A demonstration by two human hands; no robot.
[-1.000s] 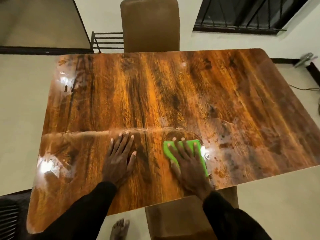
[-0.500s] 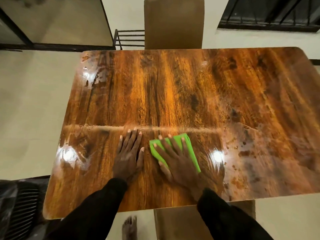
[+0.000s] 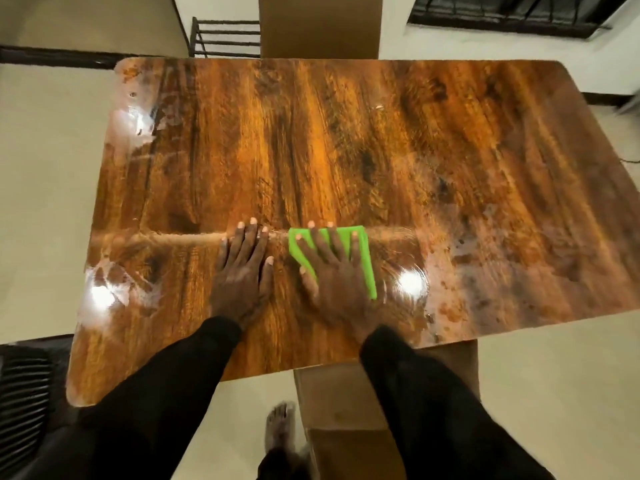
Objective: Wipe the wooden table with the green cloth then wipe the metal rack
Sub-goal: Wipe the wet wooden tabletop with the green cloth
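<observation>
Glare whitens patches of the wooden table (image 3: 346, 150) near its left edge and just right of the cloth, so the surface there is hard to read; smears mottle the right end. Most of the green cloth (image 3: 367, 268) is hidden under the right hand (image 3: 336, 275), which presses flat on it with fingers straight and spread; only the cloth's far corners and right strip show. It lies on the near middle of the table. The left hand (image 3: 242, 275) rests flat on bare wood just beside it, fingers straight and close together. Both black sleeves (image 3: 166, 393) run off the bottom edge. Beyond the far edge a metal rack (image 3: 225, 39) stands partly behind the table and a brown chair (image 3: 320, 26) whose top is cut off. A second chair (image 3: 346, 410) sits at the near edge between the arms, beside a blurred bare foot (image 3: 280, 427). At lower left a dark slatted thing (image 3: 20, 393), perhaps another seat, is cropped.
</observation>
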